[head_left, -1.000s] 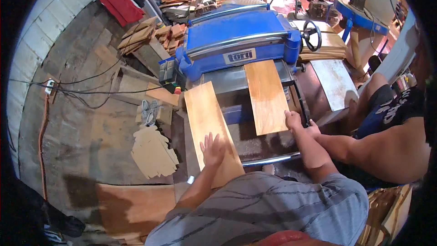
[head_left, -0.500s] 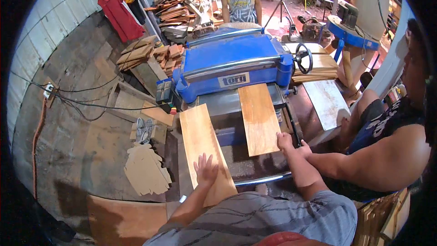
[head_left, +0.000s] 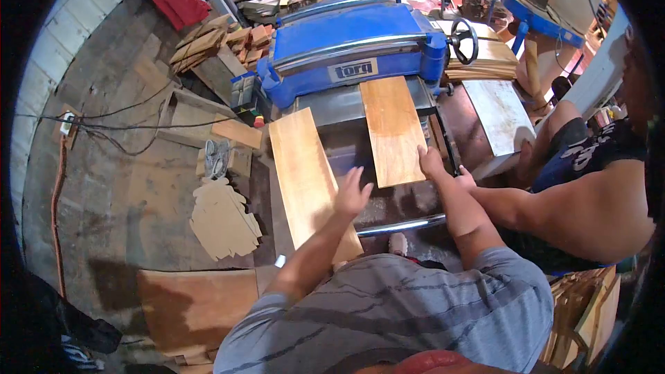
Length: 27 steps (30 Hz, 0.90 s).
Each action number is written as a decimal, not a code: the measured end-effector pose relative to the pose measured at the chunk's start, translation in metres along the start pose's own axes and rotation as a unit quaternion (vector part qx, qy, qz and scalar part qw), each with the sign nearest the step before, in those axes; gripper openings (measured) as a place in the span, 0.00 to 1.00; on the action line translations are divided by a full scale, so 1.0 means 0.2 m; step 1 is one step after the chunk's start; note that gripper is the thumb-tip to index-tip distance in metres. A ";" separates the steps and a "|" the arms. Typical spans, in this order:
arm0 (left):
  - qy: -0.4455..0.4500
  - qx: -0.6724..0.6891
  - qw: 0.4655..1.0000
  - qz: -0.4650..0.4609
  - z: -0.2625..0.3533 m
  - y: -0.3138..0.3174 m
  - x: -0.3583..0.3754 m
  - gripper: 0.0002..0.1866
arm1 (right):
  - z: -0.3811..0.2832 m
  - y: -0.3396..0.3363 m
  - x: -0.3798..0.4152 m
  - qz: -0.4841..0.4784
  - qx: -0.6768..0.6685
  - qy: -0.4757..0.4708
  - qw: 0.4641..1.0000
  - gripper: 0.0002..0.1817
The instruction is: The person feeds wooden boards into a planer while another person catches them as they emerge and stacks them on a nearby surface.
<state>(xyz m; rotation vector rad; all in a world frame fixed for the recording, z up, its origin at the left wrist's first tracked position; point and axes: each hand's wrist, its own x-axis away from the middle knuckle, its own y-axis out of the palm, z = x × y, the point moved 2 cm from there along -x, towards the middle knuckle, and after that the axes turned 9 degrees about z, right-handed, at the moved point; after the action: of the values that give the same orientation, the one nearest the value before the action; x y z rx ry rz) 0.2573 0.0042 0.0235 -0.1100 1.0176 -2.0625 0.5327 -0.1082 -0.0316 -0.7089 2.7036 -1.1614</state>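
Note:
A blue thickness planer (head_left: 346, 34) marked "torq" stands before me. A reddish-brown wooden board (head_left: 393, 135) lies with its far end at the mouth of the machine. My right hand (head_left: 431, 163) is closed on the right edge of that board, close to its near corner. My left hand (head_left: 352, 195) is open with fingers spread, between the two boards, and overlaps the right edge of a paler, longer board (head_left: 301, 173) on the left in this view.
A co-worker's arm (head_left: 526, 218) reaches in from the right, the hand near the planer's side rail. Another person stands behind the planer. Stacked boards (head_left: 478, 62) lie at back right, cardboard (head_left: 223, 220) on the left floor. A cable (head_left: 138, 127) runs left.
My left hand has lifted off the paler board and moved right, toward the reddish-brown board. My right hand keeps its grip. The view has tilted down; the person behind has leaned lower.

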 end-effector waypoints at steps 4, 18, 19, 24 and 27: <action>-0.179 0.130 0.975 -0.034 -0.02 0.40 -0.18 0.31 | -0.01 -0.01 0.02 0.015 -0.006 -0.004 1.000 0.30; -0.268 0.147 0.951 0.054 -0.09 0.61 -0.21 0.25 | 0.00 -0.01 0.05 0.025 -0.025 0.017 0.999 0.25; -0.269 0.151 0.950 0.058 -0.08 0.59 -0.20 0.25 | 0.01 -0.01 0.06 0.022 -0.024 0.018 0.999 0.25; -0.278 0.141 0.948 0.059 -0.04 0.57 -0.21 0.25 | 0.03 0.01 0.04 0.023 0.022 0.035 0.999 0.27; -0.261 0.122 0.956 0.054 -0.09 0.61 -0.21 0.25 | 0.06 0.04 0.05 0.045 -0.001 0.014 0.999 0.27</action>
<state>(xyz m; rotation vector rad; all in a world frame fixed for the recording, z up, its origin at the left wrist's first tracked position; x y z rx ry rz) 0.3544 0.0042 -0.0624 -0.4360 0.4316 -1.8939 0.5244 -0.1153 -0.0455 -0.5691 2.7281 -1.1576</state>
